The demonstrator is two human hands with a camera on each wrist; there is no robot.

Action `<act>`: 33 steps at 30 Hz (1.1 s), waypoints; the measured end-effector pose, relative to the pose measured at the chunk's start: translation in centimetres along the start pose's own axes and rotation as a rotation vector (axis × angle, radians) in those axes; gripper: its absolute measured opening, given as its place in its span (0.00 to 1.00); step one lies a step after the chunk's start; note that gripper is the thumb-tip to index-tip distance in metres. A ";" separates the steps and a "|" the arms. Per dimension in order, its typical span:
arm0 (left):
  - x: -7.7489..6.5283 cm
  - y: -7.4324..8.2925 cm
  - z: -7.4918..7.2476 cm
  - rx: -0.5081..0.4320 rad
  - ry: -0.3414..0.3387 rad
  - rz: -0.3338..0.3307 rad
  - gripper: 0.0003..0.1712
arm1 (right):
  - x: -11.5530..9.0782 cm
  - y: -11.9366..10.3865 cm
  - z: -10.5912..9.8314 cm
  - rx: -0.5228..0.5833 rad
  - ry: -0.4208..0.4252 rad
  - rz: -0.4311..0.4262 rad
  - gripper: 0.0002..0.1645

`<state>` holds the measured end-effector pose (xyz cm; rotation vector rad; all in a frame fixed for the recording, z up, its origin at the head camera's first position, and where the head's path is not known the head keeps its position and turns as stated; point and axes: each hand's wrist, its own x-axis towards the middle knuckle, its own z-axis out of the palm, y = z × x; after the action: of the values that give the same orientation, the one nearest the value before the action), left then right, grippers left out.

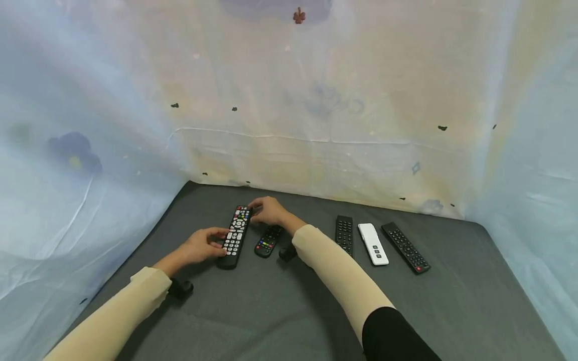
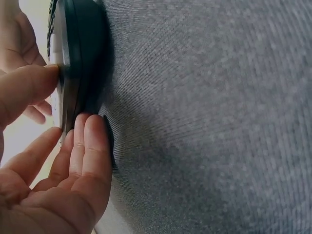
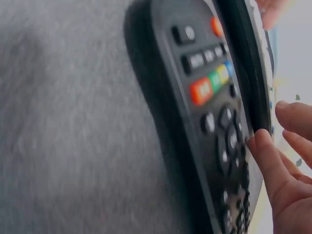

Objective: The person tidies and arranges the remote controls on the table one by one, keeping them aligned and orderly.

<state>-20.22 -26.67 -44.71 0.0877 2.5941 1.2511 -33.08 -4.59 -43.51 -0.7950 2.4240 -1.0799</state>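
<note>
A long black remote control with white buttons (image 1: 238, 226) lies at the left of the grey cloth, the largest of the remotes. My left hand (image 1: 202, 245) pinches its near left edge. In the left wrist view the thumb (image 2: 41, 80) sits at the button face, with other fingertips along the side and underneath. Around the far right corner is my right hand (image 1: 269, 210), fingers extended. One fingertip (image 3: 262, 136) overlaps the remote's edge in the right wrist view, thumb apart from the fingers. A smaller black remote with coloured buttons (image 1: 267, 242) lies just right, partly below that hand.
Farther right lie a black remote (image 1: 344, 231), partly behind my right sleeve, a white remote (image 1: 373, 244) and another black remote (image 1: 406, 248) set at a slant. A pale patterned curtain (image 1: 316, 150) rises behind the grey cloth-covered surface (image 1: 280, 321) and along both sides.
</note>
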 end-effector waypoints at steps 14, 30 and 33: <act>0.0 0.6 -0.6 0.025 0.061 0.045 0.32 | -1.7 1.6 -4.1 -0.036 0.017 -0.090 0.24; 1.1 7.4 5.3 0.081 0.164 0.068 0.32 | -2.9 6.2 -7.8 -0.117 -0.035 -0.067 0.23; 1.6 7.6 6.2 0.088 0.166 0.067 0.33 | -3.0 6.6 -7.8 -0.109 -0.057 -0.066 0.23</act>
<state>-20.56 -16.96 -42.84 0.0924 2.8105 1.2132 -37.18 5.18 -43.28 -0.9338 2.4410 -0.9424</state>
